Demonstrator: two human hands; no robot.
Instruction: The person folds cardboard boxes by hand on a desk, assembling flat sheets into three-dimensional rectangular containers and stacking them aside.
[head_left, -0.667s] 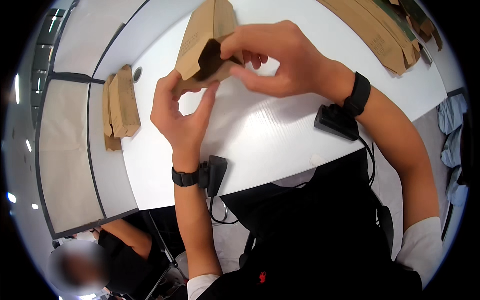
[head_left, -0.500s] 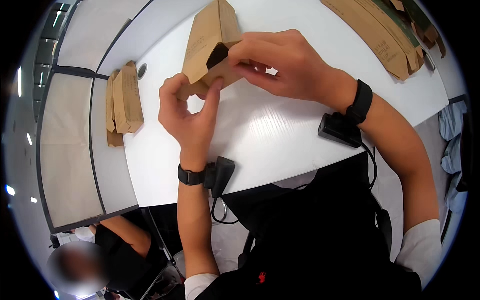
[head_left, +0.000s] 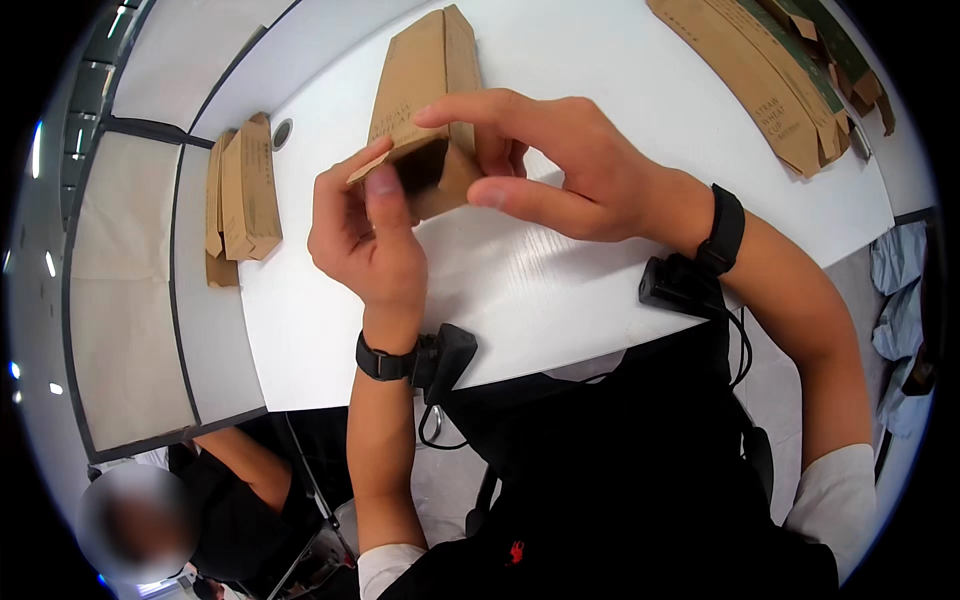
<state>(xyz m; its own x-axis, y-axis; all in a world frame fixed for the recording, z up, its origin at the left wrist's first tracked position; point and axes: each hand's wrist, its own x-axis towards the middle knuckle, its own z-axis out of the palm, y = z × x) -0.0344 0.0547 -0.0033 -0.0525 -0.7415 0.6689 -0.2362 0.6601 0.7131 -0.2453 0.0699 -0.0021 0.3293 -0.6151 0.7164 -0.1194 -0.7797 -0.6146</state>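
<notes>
A long brown cardboard box (head_left: 425, 75) lies between my hands over the white table, its near end open and dark inside. My left hand (head_left: 368, 245) grips the left side of that end, thumb pressed on the flap and fingers behind it. From the right, my right hand (head_left: 590, 165) holds the same end. Its index finger stretches over the top face, and its thumb touches the right-hand flap (head_left: 458, 178). The remaining right fingers are partly hidden behind the box edge.
Flat-looking brown cartons (head_left: 245, 195) stand by the partition (head_left: 125, 280) at the left. More cartons (head_left: 765, 90) lie at the far right of the white table (head_left: 560, 300). A round cable hole (head_left: 282, 134) is near the left cartons. Another person (head_left: 240, 500) sits at lower left.
The open end now faces me more directly, with more of its inside showing. My right index finger has moved onto the top face, and my left thumb has shifted up onto the flap.
</notes>
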